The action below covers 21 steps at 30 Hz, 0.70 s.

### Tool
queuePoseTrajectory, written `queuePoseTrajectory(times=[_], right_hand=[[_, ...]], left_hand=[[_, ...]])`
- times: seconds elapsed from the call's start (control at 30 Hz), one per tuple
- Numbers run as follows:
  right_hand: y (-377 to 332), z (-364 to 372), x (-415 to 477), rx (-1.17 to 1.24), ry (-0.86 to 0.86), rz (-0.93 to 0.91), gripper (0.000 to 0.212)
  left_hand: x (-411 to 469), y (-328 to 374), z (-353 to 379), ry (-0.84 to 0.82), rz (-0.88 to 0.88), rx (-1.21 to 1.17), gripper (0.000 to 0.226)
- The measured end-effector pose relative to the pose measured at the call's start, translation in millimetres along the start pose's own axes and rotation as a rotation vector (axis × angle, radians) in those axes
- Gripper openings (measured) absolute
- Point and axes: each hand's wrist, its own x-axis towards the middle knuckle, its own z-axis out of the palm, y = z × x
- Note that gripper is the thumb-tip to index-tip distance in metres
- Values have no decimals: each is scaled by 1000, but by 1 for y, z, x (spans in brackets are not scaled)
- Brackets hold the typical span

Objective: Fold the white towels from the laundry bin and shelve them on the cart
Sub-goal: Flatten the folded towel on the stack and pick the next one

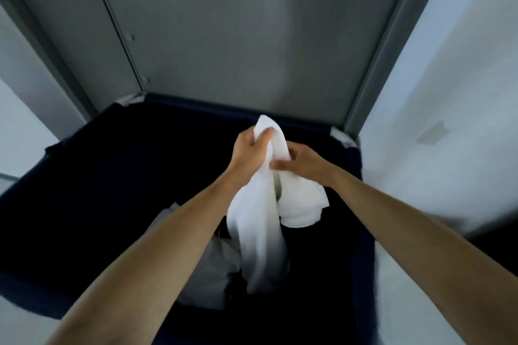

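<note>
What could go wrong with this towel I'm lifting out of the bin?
The white towel hangs bunched and twisted from the left hand and right hand, so a fold may start crooked.
Its lower end trails in the laundry bin and might drag other linen out.

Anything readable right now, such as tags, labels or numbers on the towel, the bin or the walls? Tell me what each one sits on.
No text can be read in this view.
white towel: no tag or print shows.
laundry bin: dark fabric, no label visible.
grey plate on the right wall: too blurred to tell whether it bears any marking.
</note>
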Motion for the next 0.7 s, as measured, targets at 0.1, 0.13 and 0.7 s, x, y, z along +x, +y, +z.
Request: queuePoseTrajectory(times=[0.1, 0.13, 0.7], right_hand=[[-4, -11, -18, -287, 37, 102, 49], [-5, -15, -22, -303, 53, 112, 49], [-138, 11, -65, -390, 353, -257, 26]], left_hand=[[-6, 45, -11, 66, 66, -116, 38], [-6, 56, -18, 92, 82, -150, 41], [-47, 59, -66, -336, 205, 395, 22]])
